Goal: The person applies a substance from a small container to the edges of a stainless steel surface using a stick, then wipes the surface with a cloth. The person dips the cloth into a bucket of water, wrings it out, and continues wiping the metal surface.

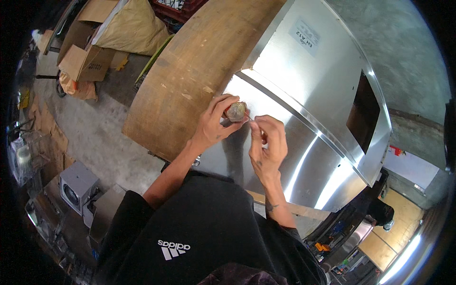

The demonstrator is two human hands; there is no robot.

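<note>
My left hand [214, 124] grips a small round roll of tape [235, 111], brownish and shiny, held against the near corner of a large shiny steel sheet-metal panel [304, 85]. My right hand [268, 145] sits just to the right of it, fingers pinched on a thin strand pulled from the roll, resting over the panel's surface. The panel lies on a worn wooden tabletop [190, 76]. A raised fold runs across the panel, and a rectangular cut-out [363, 111] is in its far right part.
Cardboard boxes [88, 61] and a tan sack [133, 26] lie on the concrete floor at the upper left. A grey box with a round opening [76, 185] and other metal parts stand at the lower left. A wooden board [389, 237] lies at the lower right.
</note>
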